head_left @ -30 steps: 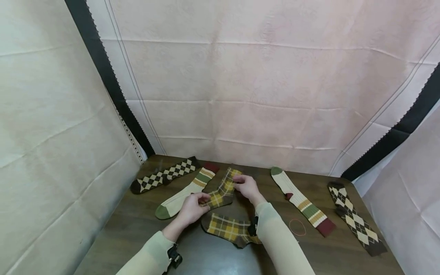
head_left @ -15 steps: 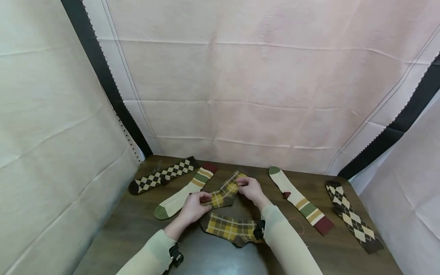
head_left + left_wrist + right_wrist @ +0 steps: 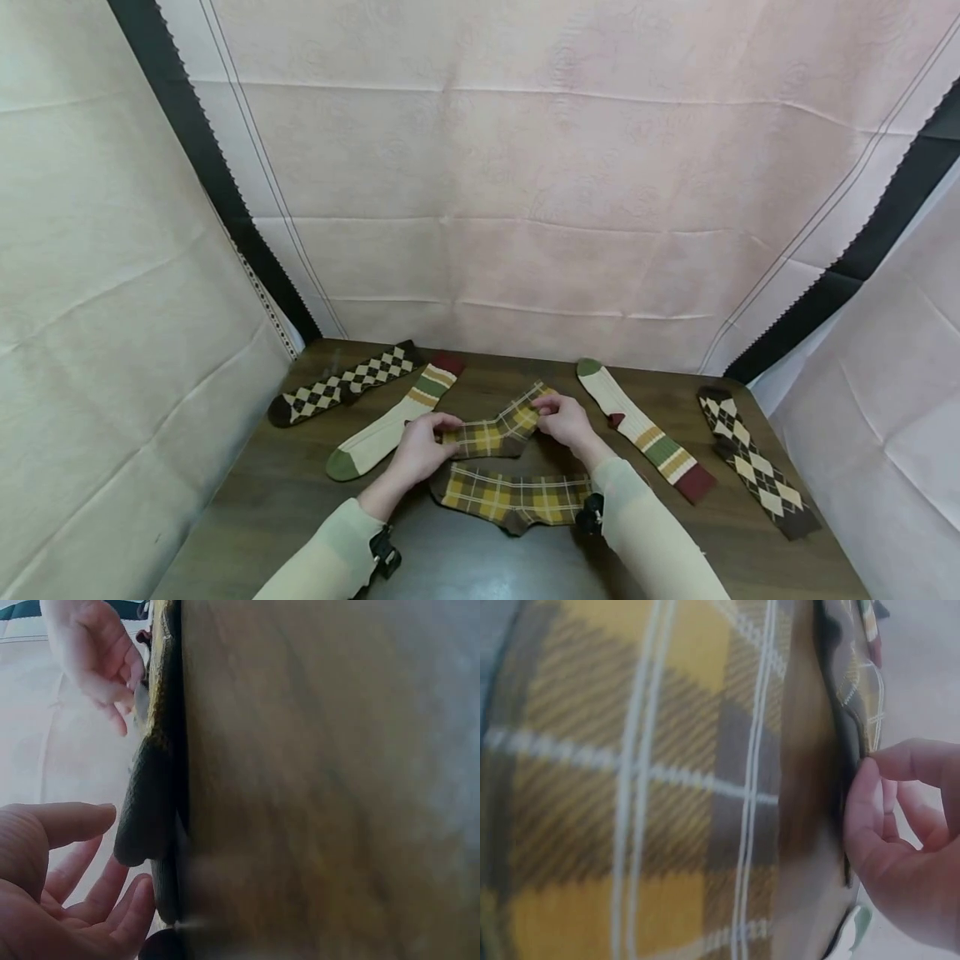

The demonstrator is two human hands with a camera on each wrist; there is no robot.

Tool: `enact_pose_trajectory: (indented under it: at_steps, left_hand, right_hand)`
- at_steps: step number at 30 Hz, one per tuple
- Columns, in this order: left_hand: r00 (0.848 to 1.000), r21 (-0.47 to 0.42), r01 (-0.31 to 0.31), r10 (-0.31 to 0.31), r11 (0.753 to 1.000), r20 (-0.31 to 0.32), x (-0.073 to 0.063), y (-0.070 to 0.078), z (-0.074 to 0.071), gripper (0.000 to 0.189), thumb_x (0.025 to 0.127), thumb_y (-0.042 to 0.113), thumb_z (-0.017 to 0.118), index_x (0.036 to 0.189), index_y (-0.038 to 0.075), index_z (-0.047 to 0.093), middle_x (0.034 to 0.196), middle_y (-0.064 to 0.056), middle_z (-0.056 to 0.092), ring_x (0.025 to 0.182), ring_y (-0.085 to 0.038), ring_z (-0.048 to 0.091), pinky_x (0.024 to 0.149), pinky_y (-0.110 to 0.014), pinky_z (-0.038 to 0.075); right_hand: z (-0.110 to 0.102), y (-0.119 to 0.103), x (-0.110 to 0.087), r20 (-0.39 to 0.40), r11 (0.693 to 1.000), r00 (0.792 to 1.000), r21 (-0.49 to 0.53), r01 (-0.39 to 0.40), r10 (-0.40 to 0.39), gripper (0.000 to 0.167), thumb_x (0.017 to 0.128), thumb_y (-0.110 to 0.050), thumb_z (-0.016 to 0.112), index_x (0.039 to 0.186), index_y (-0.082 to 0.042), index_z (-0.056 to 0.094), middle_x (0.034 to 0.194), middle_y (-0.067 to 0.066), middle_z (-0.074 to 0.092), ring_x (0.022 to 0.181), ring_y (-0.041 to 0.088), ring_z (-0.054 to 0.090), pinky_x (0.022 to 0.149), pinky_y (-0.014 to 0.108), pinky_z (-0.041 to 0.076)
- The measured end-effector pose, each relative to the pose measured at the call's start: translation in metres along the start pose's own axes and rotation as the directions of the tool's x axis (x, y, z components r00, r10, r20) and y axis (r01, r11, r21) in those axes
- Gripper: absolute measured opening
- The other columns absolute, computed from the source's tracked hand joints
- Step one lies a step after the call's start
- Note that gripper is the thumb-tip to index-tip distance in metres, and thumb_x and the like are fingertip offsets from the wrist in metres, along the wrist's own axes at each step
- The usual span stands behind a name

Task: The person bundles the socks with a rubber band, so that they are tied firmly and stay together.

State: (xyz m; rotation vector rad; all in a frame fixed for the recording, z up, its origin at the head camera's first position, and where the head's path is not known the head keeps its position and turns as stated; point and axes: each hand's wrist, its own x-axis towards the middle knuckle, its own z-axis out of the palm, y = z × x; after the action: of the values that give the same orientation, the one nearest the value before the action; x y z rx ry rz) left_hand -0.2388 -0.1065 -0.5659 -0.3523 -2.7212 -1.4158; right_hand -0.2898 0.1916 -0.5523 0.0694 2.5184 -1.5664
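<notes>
A yellow-and-brown plaid sock [image 3: 491, 435] lies across the middle of the table between my two hands. At its cuff, my right hand [image 3: 566, 423] pinches the edge between thumb and fingers, seen close in the right wrist view, where the right fingers [image 3: 866, 802] meet the fabric. My left hand [image 3: 420, 450] is at the dark toe end. In the left wrist view, the left thumb [image 3: 82, 823] and fingers stand spread beside the sock's dark toe [image 3: 146, 810], fingertips right at its edge. Nearer me lies a matching plaid sock [image 3: 517, 497], its right end by my right wrist.
Left of my hands lie a cream striped sock [image 3: 382, 433] and a black-and-cream argyle sock [image 3: 348, 385]. Their likenesses, another striped sock [image 3: 637, 425] and another argyle sock [image 3: 757, 462], lie at right. Fabric walls [image 3: 480, 192] rise behind the wooden table [image 3: 270, 517].
My right hand has moved right and slightly toward me, swinging the upper sock's cuff so the sock lies flatter, more in line with the lower one. My left hand stays near the toe.
</notes>
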Motion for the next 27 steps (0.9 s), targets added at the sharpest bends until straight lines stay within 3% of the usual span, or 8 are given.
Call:
enact_pose_trajectory:
  at_steps: [6,8,11,16,22,27]
  left_hand:
    - [0.999,0.016,0.008,-0.007,1.000,-0.049,-0.001,-0.001,-0.011,0.031,0.088,-0.004,0.081,0.118,0.005,0.078,0.117,-0.010,0.072,0.108,-0.033,0.067,0.091,-0.051,0.055]
    - [0.998,0.026,0.010,-0.009,1.000,-0.059,-0.001,-0.003,-0.015,0.030,0.088,-0.005,0.081,0.117,0.004,0.078,0.115,-0.010,0.072,0.107,-0.033,0.067,0.091,-0.051,0.055]
    - [0.998,0.030,0.009,-0.007,1.000,-0.060,-0.001,-0.005,-0.017,0.030,0.087,-0.005,0.082,0.116,0.003,0.078,0.114,-0.012,0.072,0.108,-0.033,0.067,0.092,-0.051,0.055]
    - [0.999,0.042,0.027,-0.025,0.999,-0.048,-0.003,-0.010,-0.015,0.031,0.085,-0.007,0.083,0.114,0.002,0.078,0.115,-0.012,0.072,0.109,-0.033,0.067,0.093,-0.052,0.055]
    - [0.999,0.053,0.032,-0.031,0.998,-0.014,-0.005,-0.010,-0.015,0.033,0.083,-0.008,0.083,0.113,0.005,0.078,0.116,-0.011,0.072,0.113,-0.034,0.066,0.097,-0.053,0.054]
    - [0.999,0.070,0.047,-0.047,0.996,-0.005,-0.002,-0.010,-0.017,0.033,0.084,-0.010,0.082,0.114,0.004,0.078,0.117,-0.012,0.071,0.113,-0.034,0.065,0.099,-0.054,0.053]
  right_hand:
    - [-0.011,0.007,-0.003,0.117,0.999,0.993,0.033,0.009,-0.012,0.026,0.101,-0.001,0.066,0.126,0.005,0.071,0.107,0.014,0.069,0.088,0.022,0.067,0.078,0.036,0.062]
    - [-0.016,0.011,0.001,0.088,0.999,0.995,0.008,0.038,-0.039,0.025,0.104,-0.006,0.066,0.126,0.004,0.072,0.107,0.015,0.072,0.088,0.023,0.069,0.078,0.037,0.061]
    - [-0.022,0.017,0.008,-0.018,0.993,0.996,-0.089,0.082,-0.084,0.022,0.104,-0.010,0.068,0.123,0.000,0.074,0.108,0.013,0.074,0.090,0.026,0.069,0.078,0.039,0.059]
    - [-0.028,0.024,0.021,-0.145,0.953,0.978,-0.284,0.103,-0.149,0.025,0.100,-0.013,0.069,0.123,-0.004,0.075,0.119,0.015,0.073,0.104,0.033,0.066,0.088,0.049,0.053]
    - [-0.032,0.023,0.023,-0.177,0.918,0.972,-0.390,0.077,-0.157,0.038,0.099,-0.016,0.070,0.135,-0.002,0.070,0.140,0.025,0.063,0.128,0.052,0.053,0.106,0.064,0.043]
    - [-0.035,0.020,0.025,-0.144,0.905,0.976,-0.416,0.089,-0.162,0.046,0.097,-0.012,0.072,0.140,0.003,0.065,0.139,0.025,0.064,0.131,0.050,0.053,0.112,0.063,0.040]
